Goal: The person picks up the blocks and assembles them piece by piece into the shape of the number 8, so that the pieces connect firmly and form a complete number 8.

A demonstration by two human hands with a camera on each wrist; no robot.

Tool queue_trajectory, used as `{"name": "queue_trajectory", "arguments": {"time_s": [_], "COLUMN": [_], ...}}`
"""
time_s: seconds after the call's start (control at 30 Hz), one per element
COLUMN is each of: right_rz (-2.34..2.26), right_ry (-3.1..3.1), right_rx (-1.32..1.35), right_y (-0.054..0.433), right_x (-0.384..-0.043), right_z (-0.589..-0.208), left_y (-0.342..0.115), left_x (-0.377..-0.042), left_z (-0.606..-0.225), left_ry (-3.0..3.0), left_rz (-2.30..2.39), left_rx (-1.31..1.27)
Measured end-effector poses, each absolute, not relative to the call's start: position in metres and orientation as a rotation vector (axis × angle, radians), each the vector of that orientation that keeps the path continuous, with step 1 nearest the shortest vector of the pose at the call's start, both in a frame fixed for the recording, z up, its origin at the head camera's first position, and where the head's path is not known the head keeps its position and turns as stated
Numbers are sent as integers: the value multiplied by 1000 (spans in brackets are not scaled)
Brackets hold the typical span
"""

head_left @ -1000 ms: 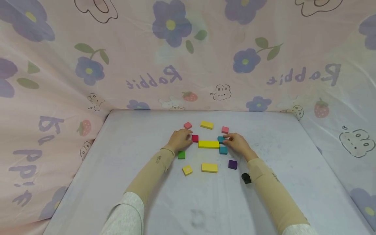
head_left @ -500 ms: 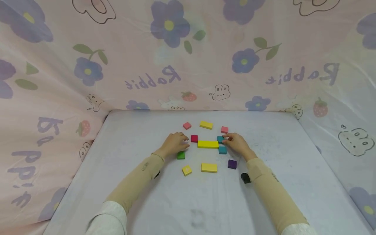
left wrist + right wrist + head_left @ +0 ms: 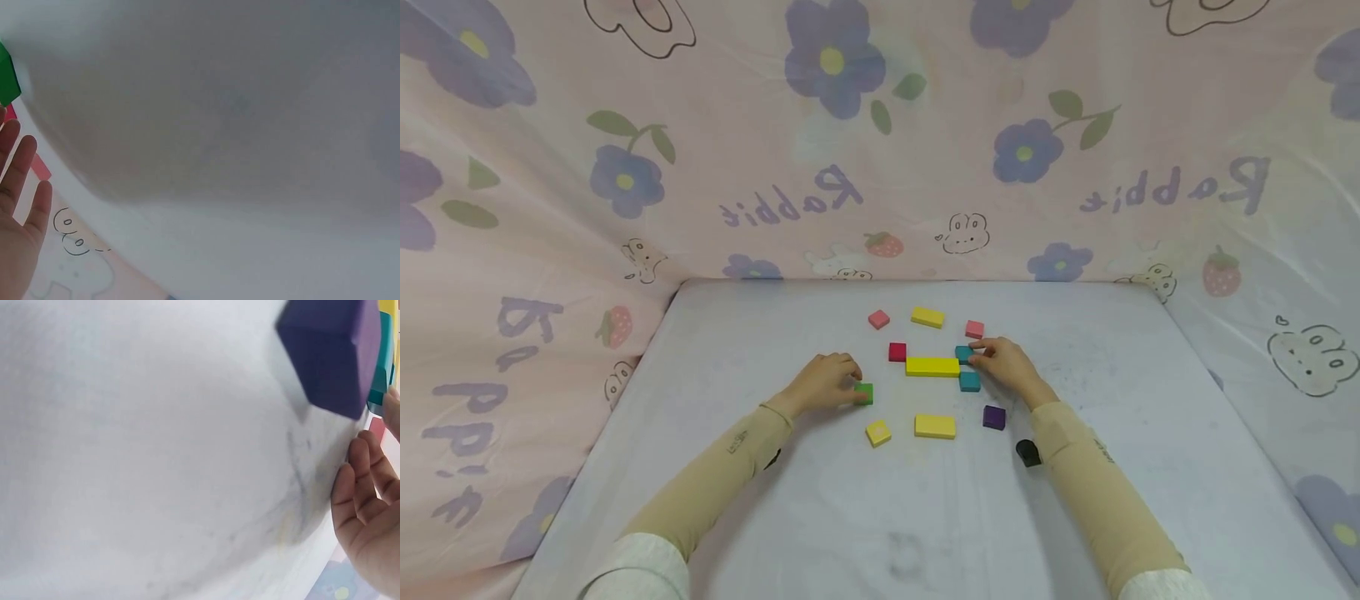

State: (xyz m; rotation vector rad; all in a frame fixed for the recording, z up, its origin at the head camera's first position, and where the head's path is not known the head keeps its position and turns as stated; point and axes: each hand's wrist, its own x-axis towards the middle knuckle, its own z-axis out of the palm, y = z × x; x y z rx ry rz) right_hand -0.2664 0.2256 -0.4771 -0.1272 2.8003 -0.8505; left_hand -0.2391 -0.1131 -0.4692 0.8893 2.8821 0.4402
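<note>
Green block (image 3: 868,392) seems light, rigid, best gripped at six- and twelve-o'clock faces; left hand (image 3: 822,382) closure unclear, right hand (image 3: 1007,365) pinches farther teal block (image 3: 962,355).

The white table (image 3: 850,508) is marked by faint grey smudges (image 3: 904,556). It is enclosed at the back, left and right by pale pink cloth (image 3: 917,158), which is gathered into folds at the lower left. Purple flowers (image 3: 833,60), green leaves (image 3: 880,117), red strawberries (image 3: 883,244) and outlined rabbits (image 3: 966,234) are printed across it, and the word "Rabbit" is shown mirrored. The right side is tinted greyer. Soft light is spread over the table, and only blurred shadows are cast.
</note>
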Motion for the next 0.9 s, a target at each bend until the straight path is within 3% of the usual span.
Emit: {"name": "queue_trajectory", "arguments": {"time_s": [0.9], "right_rz": [-859], "right_ry": [2795], "right_rx": [-128], "right_y": [226], "right_x": [-267], "right_z": [-480], "left_y": [-99], "left_x": [-241], "left_z": [-475], "left_ry": [2875], "left_rz": [485], "left_rx": [1002]}}
